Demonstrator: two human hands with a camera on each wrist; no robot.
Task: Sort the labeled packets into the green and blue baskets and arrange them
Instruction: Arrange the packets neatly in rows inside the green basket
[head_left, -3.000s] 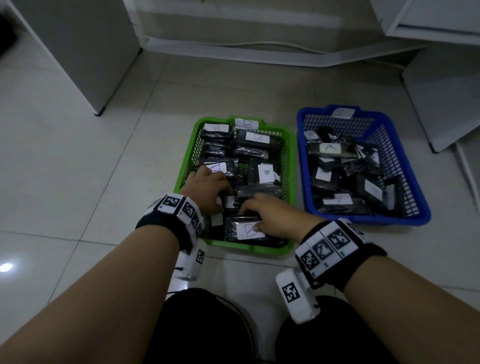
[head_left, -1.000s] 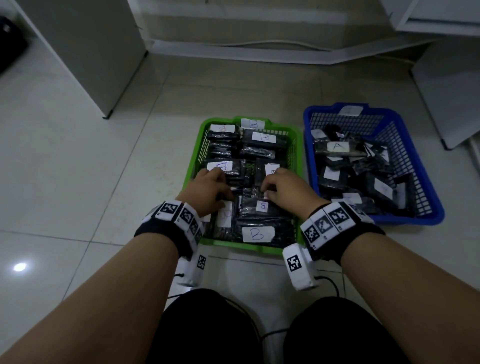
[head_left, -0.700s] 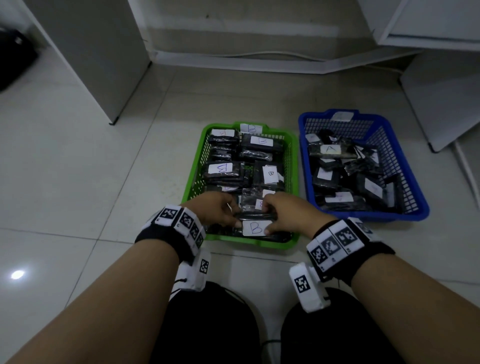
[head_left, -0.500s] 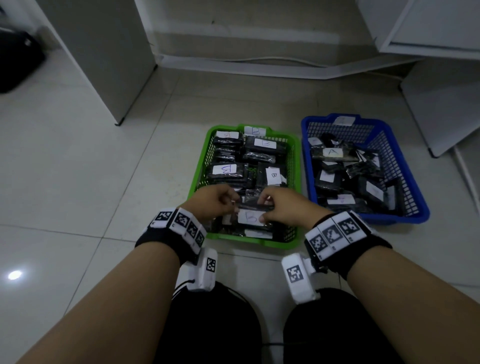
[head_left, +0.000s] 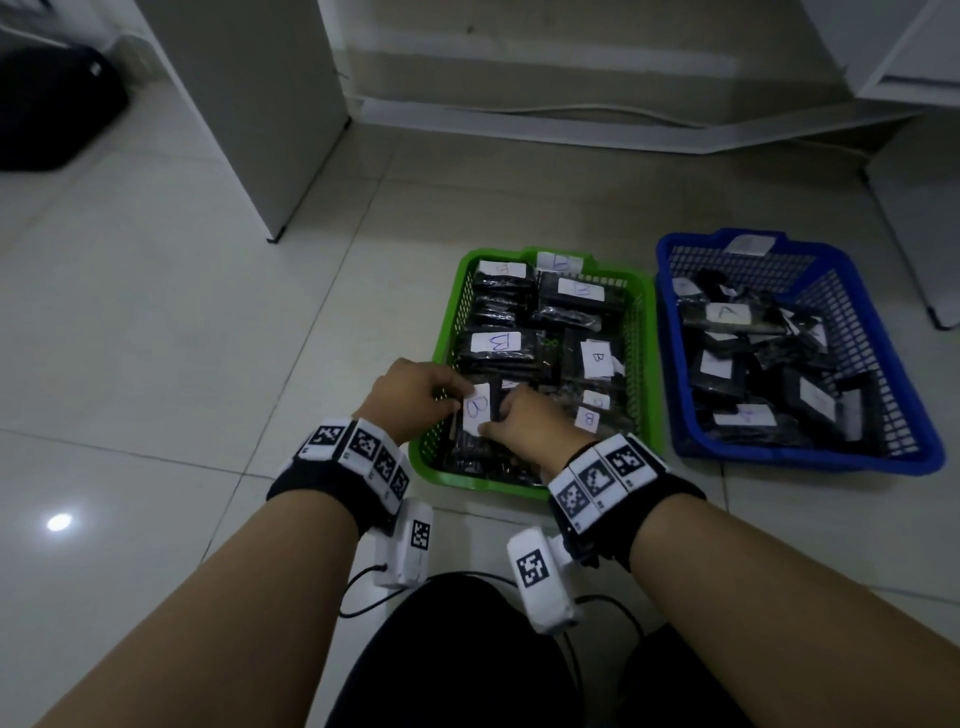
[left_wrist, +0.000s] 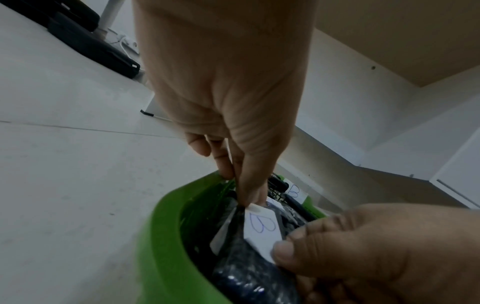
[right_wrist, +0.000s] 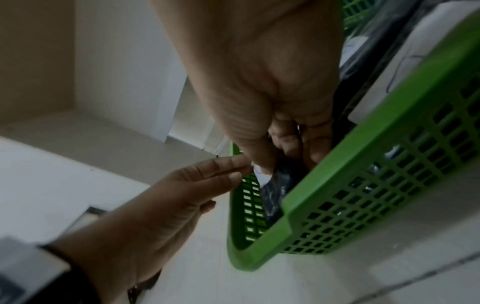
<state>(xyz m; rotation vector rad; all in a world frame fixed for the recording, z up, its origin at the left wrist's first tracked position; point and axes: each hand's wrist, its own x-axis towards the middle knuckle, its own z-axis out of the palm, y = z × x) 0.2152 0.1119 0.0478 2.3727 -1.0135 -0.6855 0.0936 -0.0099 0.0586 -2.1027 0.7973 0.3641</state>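
While both hands pinch it, left hand (head_left: 410, 397) at its far end and right hand (head_left: 524, 434) nearer, a crinkly black plastic packet with a white paper "B" label (head_left: 477, 410) sits at the near left of the green plastic mesh basket (head_left: 647, 364); further right stands the blue mesh basket (head_left: 670, 332) of similar packets.

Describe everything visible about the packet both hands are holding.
The held packet is a dark, glossy plastic pouch with a white paper label marked "B" in blue ink. It stands on edge at the near-left corner of the green basket, among other dark packets. The left hand pinches its far end; the right hand pinches the near end by the label.
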